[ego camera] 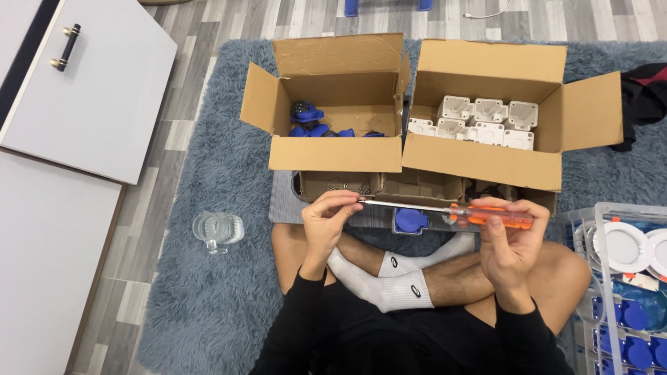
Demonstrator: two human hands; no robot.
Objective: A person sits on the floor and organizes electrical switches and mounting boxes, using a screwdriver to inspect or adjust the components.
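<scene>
**Screw set to driver tip; blue socket part not yet fastened**

Right hand (pixel 511 239) closed around orange transparent-handled screwdriver (pixel 445 210), held level, shaft pointing to 9 o'clock. Left hand (pixel 326 222) pinched at the tip, seemingly on a small screw, too small to confirm. Blue round-faced socket part (pixel 411 221) lying just below shaft, on grey flat tray (pixel 285 201). Judged early in this piece: nothing driven yet.

At 12 o'clock: open cardboard box of blue parts (pixel 326 111); at 1 o'clock, open cardboard box of white plastic housings (pixel 486 118). Clear plastic crate (pixel 625 278) at 4 o'clock. Glass mug (pixel 217 230) at 9 o'clock.

Shaggy blue-grey rug (pixel 208 292) over grey plank floor (pixel 146 201); white cabinet door (pixel 90 90) at 10 o'clock.
</scene>
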